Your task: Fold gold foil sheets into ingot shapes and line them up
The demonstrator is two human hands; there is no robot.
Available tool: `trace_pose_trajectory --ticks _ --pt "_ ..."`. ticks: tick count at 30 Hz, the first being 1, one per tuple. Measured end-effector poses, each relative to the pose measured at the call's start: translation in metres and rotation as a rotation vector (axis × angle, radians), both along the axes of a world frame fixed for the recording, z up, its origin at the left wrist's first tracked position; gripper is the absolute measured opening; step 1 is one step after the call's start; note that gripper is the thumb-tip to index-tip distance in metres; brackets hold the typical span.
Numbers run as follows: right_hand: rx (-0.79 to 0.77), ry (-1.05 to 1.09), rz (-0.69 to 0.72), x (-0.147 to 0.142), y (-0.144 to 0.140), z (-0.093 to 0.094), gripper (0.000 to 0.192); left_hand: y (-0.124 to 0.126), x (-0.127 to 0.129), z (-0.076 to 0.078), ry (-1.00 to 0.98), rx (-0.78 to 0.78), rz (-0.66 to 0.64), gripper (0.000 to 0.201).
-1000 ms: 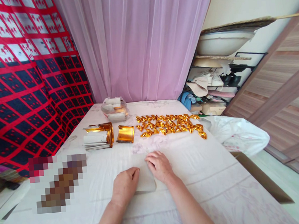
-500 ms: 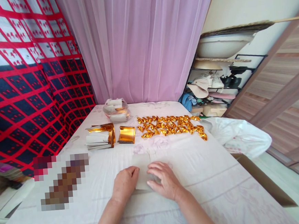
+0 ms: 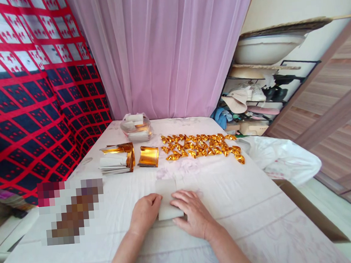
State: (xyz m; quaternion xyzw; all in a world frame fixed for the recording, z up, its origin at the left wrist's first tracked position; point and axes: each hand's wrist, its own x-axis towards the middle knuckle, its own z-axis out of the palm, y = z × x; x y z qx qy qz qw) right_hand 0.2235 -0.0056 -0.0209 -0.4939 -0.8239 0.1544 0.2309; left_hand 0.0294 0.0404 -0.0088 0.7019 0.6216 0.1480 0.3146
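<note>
White paper sheet (image 3: 166, 198) lies flat under our left hand (image 3: 144, 214) and right hand (image 3: 193, 214), fingers spread and pressing, apparently mid-fold. Next comes a firm crease. Folded gold pieces (image 3: 201, 145) lie at one o'clock.

Both hands — left hand (image 3: 145, 214), right hand (image 3: 192, 215) — press white paper (image 3: 166, 197).

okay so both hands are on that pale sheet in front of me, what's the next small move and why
Probably press along the sheet's near edge to set a crease. The pale sheet lies flat on the table cover, with the left hand at its left edge and the right hand lying over its lower right corner, so it is pinned and lined up. The folded gold pieces beyond suggest folding work.
</note>
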Motion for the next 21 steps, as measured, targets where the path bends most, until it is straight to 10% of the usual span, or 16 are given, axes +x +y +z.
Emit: trace_pose_trajectory --ticks 10,21 --pt "0.074 0.163 -0.016 0.005 0.006 -0.018 0.029 0.002 -0.017 0.003 -0.298 -0.094 -0.171 0.065" --pt "0.148 0.199 -0.066 0.0 0.009 -0.017 0.013 -0.001 -0.019 0.004 -0.308 0.335 -0.414 0.053"
